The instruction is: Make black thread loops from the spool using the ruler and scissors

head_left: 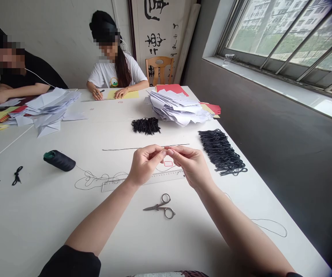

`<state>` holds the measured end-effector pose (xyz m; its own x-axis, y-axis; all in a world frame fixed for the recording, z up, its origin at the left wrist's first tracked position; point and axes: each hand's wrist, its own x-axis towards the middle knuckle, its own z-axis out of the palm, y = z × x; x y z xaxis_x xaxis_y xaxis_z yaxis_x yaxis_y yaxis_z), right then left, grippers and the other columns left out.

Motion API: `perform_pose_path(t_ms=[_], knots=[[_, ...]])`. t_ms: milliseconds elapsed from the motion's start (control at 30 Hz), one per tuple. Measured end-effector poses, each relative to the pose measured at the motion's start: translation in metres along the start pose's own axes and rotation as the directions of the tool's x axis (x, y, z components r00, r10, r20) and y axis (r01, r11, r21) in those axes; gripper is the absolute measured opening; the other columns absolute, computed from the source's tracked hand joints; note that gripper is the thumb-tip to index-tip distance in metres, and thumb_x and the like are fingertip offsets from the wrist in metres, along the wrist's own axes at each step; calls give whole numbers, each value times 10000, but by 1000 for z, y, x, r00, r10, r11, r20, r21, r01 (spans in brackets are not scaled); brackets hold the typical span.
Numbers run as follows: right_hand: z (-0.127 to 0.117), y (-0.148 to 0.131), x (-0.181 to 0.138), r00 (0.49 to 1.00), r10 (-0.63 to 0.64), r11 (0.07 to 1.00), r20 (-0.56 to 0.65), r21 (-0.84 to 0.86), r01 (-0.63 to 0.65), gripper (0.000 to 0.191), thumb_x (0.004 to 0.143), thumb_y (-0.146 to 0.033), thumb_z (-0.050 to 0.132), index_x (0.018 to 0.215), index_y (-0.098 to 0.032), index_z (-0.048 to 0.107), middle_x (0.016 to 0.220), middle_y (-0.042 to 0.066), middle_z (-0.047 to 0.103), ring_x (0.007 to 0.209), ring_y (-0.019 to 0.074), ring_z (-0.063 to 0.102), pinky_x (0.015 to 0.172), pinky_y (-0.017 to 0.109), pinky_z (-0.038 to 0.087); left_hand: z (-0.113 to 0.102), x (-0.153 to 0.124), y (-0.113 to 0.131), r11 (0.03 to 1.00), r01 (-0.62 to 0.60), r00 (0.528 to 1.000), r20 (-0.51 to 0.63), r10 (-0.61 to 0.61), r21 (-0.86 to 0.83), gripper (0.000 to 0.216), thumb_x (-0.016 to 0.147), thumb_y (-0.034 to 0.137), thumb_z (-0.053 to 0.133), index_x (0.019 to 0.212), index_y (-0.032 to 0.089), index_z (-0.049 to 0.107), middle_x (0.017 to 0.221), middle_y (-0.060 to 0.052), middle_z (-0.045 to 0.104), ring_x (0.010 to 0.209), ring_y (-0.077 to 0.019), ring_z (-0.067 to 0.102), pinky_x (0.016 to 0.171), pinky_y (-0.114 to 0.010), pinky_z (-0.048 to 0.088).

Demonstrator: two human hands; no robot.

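Observation:
My left hand (145, 163) and my right hand (193, 163) meet over the middle of the table, thumbs and forefingers pinched together tip to tip. What sits between the fingertips is too small to make out. Just behind the fingers a straight black cord (119, 149) lies across the table. Below the hands is a clear ruler (142, 182), partly covered by my left wrist, with loose thin thread (89, 182) tangled over its left end. Small metal scissors (161, 207) lie between my forearms, blades pointing left.
A black thread spool (59, 160) lies on its side at left, near a small knotted black cord (17, 176). Looped black cords form a small pile (146, 125) and a larger row (222, 151). Paper stacks (180, 107) stand behind. Two people (116, 73) sit across.

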<state>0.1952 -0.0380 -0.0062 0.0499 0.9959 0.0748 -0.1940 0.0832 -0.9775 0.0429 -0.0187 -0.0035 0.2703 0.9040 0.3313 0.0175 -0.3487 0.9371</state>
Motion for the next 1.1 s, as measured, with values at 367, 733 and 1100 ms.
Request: perform_pose_path(t_ms=[367, 733, 1100], knots=[[-1, -1, -1, 999, -32, 999, 26, -35, 32, 179, 721, -405, 794, 815, -252, 793, 748, 25, 645, 596, 79, 422, 538, 234, 367, 0, 0, 1, 1000, -25, 999, 31, 25, 8, 252, 852, 296, 632, 639, 164, 601, 556, 24, 484, 513, -86, 364, 473, -232, 299], [-2, 1, -3, 996, -91, 986, 23, -138, 93, 260, 801, -434, 711, 839, -183, 770, 622, 8, 557, 593, 97, 465, 542, 247, 369, 1, 1, -1, 1000, -22, 999, -43, 22, 2, 264, 848, 326, 635, 639, 166, 612, 565, 12, 511, 535, -97, 405, 491, -236, 336], [0, -7, -5, 989, -146, 957, -21, -255, 136, 305, 790, -460, 689, 777, -156, 719, 576, 9, 561, 510, 93, 449, 469, 238, 360, 1, 0, 1, 1000, 18, 1000, 5, -18, 7, 241, 843, 342, 633, 677, 170, 661, 592, 2, 535, 555, -109, 430, 508, -244, 352]])
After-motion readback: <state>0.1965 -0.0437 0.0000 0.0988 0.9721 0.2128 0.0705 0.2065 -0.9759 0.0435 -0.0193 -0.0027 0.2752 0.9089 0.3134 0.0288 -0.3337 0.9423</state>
